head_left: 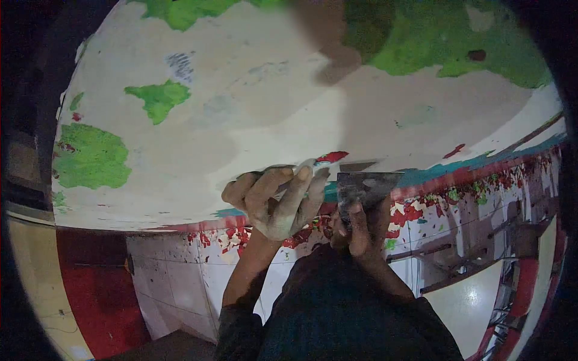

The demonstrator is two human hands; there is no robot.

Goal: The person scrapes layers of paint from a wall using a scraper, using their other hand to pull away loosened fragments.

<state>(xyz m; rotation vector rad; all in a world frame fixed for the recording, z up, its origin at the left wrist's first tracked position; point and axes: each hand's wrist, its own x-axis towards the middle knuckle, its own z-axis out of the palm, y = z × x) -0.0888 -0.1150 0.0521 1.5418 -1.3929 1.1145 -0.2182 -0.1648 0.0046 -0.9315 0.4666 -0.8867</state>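
Note:
My left hand (278, 201) is up against the wall (271, 123) with its fingers curled and pressed together. I cannot tell what is pinched in them. Beside its fingertips is a small red paint flake (332, 157) with a teal and white edge. A broad, dark paint scraper (368, 184) is gripped in my right hand (359, 231), its flat blade smudged and its straight edge at the painted surface. The two hands are close together, the scraper just right of the left fingers. A teal and red band of paint runs along the wall behind them.
Green paint patches (93, 156) remain on the pale wall. Below, red, green and white paint chips (409, 216) litter the tiled floor (171, 274). A red panel (99, 286) stands at lower left. Metal framework with red parts (521, 289) is at lower right.

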